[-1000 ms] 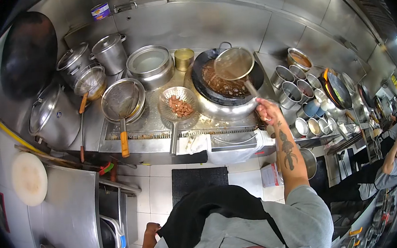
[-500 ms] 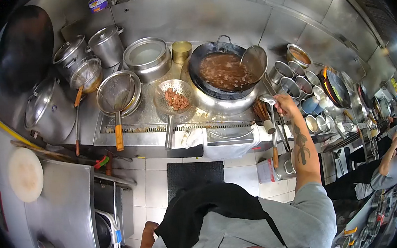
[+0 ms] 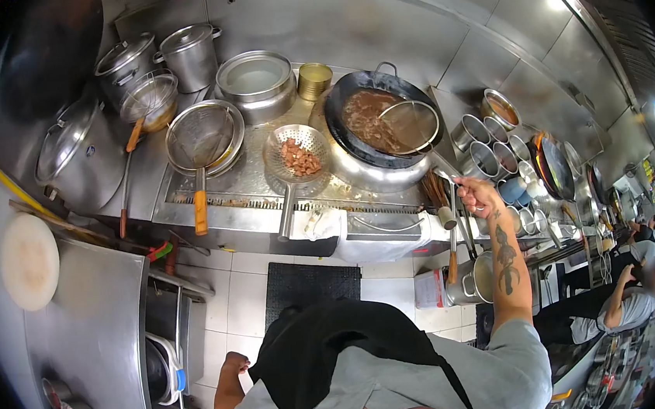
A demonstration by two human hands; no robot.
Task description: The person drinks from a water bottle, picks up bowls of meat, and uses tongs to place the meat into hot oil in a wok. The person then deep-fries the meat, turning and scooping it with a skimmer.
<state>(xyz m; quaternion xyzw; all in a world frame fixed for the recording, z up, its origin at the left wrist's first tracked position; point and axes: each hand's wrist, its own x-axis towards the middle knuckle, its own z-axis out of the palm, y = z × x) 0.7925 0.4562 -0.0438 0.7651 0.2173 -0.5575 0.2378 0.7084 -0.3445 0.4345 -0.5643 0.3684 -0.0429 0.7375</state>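
Note:
My right hand [image 3: 479,197] is closed around the handle of a round mesh skimmer [image 3: 409,126]. The skimmer's head dips into brown, bubbling liquid in a black wok [image 3: 343,134] on the right of the stove. My left hand [image 3: 236,361] hangs low at my left side, away from the stove, with its fingers curled in; whether it holds anything is hidden. Left of the wok, a perforated ladle [image 3: 273,145] holds small brown pieces [image 3: 299,159] and rests on the stove top.
Mesh strainers [image 3: 203,133], a lidded pot [image 3: 188,57], a wide pot [image 3: 256,86] and a gold can [image 3: 314,81] stand left. Metal containers [image 3: 479,158] line the right. Below my right hand is a pot [image 3: 478,278]. A person [image 3: 625,307] stands far right.
The skimmer has gone from above the wok, to its right edge, and now down into the liquid. My right hand has moved right and lower. The camera view has shifted slightly.

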